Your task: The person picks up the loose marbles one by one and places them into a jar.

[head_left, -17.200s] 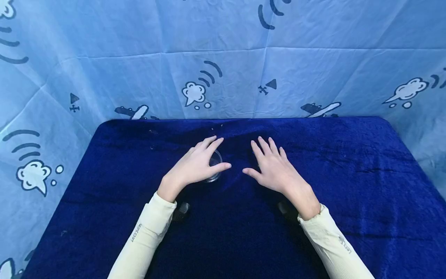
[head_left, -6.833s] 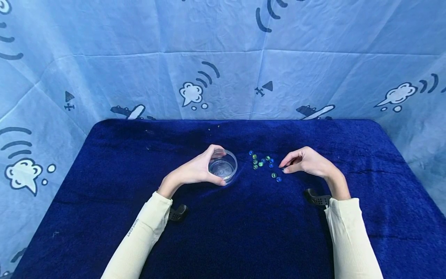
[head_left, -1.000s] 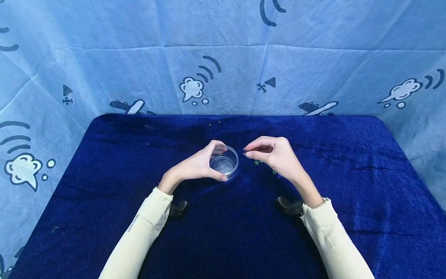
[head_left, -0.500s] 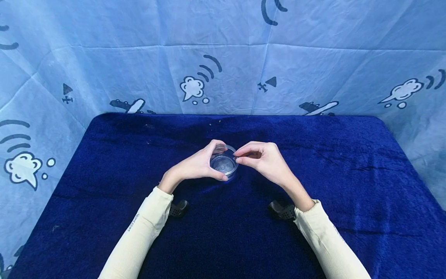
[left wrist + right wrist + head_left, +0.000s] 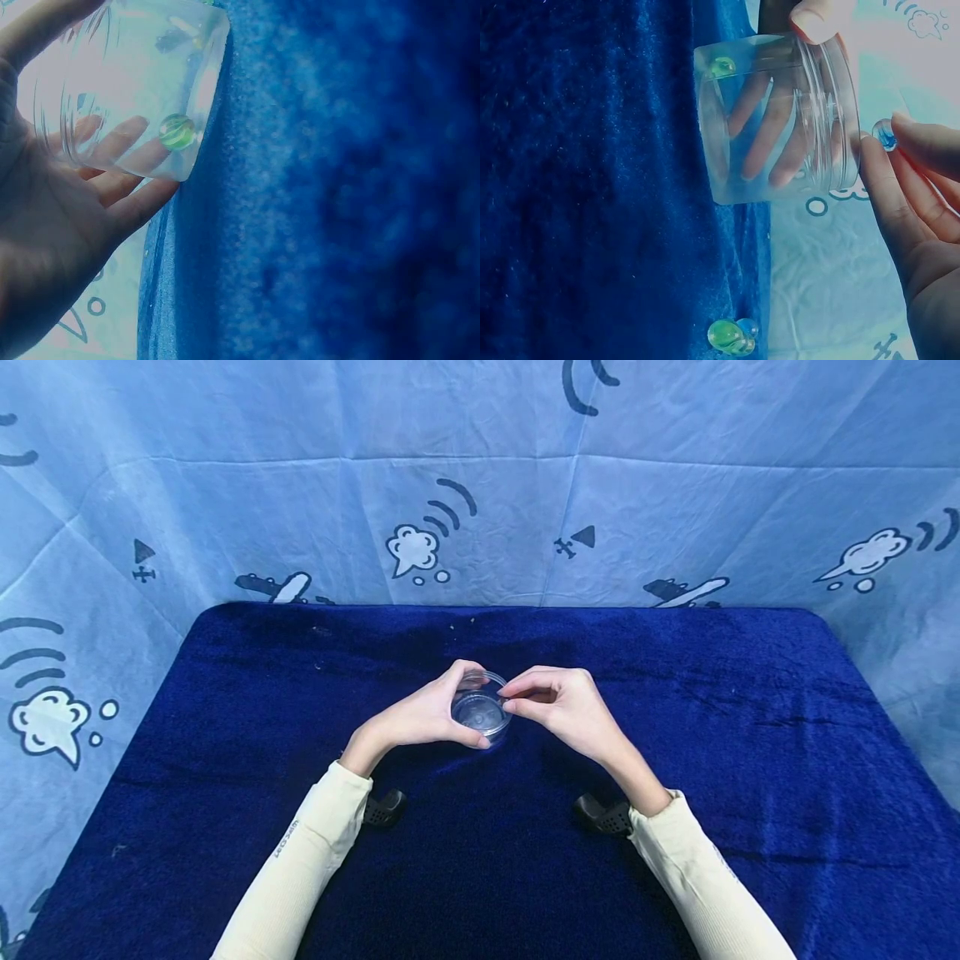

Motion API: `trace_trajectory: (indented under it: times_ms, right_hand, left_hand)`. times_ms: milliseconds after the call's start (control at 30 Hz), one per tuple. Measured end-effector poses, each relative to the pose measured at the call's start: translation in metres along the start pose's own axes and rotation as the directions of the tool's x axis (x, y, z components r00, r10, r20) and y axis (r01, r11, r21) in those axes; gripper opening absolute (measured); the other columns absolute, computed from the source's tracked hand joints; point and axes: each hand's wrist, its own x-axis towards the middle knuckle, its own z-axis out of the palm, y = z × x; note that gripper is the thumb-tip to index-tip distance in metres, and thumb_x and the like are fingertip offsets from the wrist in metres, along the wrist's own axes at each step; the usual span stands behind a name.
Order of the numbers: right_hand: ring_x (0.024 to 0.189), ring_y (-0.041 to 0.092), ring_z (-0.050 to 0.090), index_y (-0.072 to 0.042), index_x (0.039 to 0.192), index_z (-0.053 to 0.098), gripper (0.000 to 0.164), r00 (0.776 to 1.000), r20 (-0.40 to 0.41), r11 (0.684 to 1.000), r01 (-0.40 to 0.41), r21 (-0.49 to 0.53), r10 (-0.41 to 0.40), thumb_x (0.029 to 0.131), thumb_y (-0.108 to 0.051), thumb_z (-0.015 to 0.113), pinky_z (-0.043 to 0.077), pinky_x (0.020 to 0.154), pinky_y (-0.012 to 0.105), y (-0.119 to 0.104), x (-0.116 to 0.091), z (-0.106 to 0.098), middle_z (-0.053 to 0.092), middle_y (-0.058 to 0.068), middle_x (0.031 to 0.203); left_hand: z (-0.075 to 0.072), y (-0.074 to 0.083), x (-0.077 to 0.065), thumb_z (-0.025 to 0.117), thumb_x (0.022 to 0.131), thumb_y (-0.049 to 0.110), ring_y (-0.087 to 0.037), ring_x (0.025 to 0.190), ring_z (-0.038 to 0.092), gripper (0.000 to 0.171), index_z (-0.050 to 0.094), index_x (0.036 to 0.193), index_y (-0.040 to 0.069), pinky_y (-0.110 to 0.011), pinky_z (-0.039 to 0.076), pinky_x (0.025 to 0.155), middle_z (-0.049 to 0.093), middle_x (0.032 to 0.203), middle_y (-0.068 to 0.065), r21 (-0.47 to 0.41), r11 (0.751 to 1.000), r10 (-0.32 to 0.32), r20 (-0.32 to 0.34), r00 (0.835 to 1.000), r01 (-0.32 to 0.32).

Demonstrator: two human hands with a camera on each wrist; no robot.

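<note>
We see left hand (image 5: 423, 706) gripping a clear cylindrical plastic jar (image 5: 480, 717) upright on the dark-blue plush tablecloth (image 5: 480, 868); right hand (image 5: 566, 706) pinches 1 blue-and-clear glass marble (image 5: 885, 136) by its right rim. Marble's probably hard, slippery: pinch its middle; jar likely light, stiff: cup its wall.

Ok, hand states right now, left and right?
Left hand: closed around the clear jar.
Right hand: closed, pinching a blue-swirled marble by the jar's rim.

Left hand (image 5: 422, 712) curls in a wide grip; right hand (image 5: 567, 710) pinches — both forearms (image 5: 288, 868) slant inward.
</note>
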Motion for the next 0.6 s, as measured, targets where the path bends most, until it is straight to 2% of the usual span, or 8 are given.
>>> trace_trajectory:
  times_ms: [600]
  right_hand:
    - [0.091, 0.019, 0.073, 0.000, 0.099, 0.080, 0.011, 1.000, -0.006, 0.998, 0.017, -0.068, -0.017, 0.088, 0.002, 0.080, 0.060, 0.079, 0.026, -0.0015, 0.0010, 0.0002, 0.077, 0.006, 0.100]
  left_hand:
    - [-0.0011, 0.0007, 0.0001, 0.091, 0.078, 0.018, -0.028, 0.143, 0.045, 0.088, 0.036, 0.145, 0.005, -0.040, 0.035, 0.119, 0.048, 0.151, -0.017, -0.011, 1.000, -0.014, 0.004, 1.000, 0.015]
